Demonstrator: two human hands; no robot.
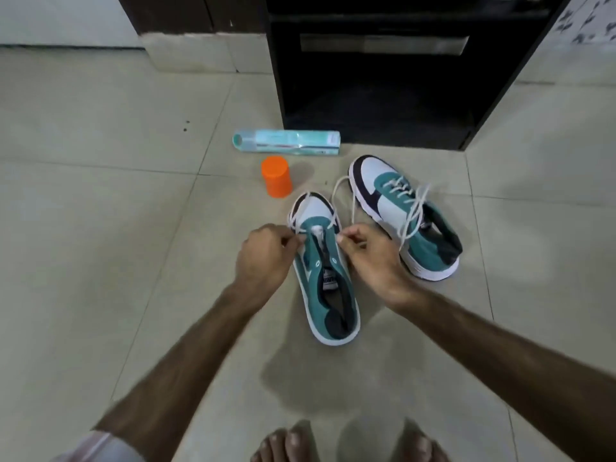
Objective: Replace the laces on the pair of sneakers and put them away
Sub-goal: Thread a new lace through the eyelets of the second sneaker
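Two hands are down at the near sneaker [328, 278], and we start at the fingertips. Our left hand [263, 258] has its fingers curled tight, pinching one end of the white lace [301, 213] at the left side of the eyelets. Our right hand [370, 255] mirrors it, thumb and fingers clamped on the other end at the right side. Between them we see the lace crossing the lowest eyelets, its slack looping out over the white toe and away to the right. The upper eyelets show bare rings on the teal upper.

That near sneaker sits flat on the tiled floor [100, 228], toe pointing away from us, heel toward our bare toes [286, 441] at the bottom edge. Both forearms reach in from below.

Just to the right lies the second sneaker [405, 215], angled, its own white lace [411, 211] threaded through and trailing loose over its side. Ahead of the near sneaker's toe stands an orange container [276, 176], upright. Beyond it lies a pale teal tube-shaped package [286, 141] on its side, near the foot of a dark cabinet [383, 78].
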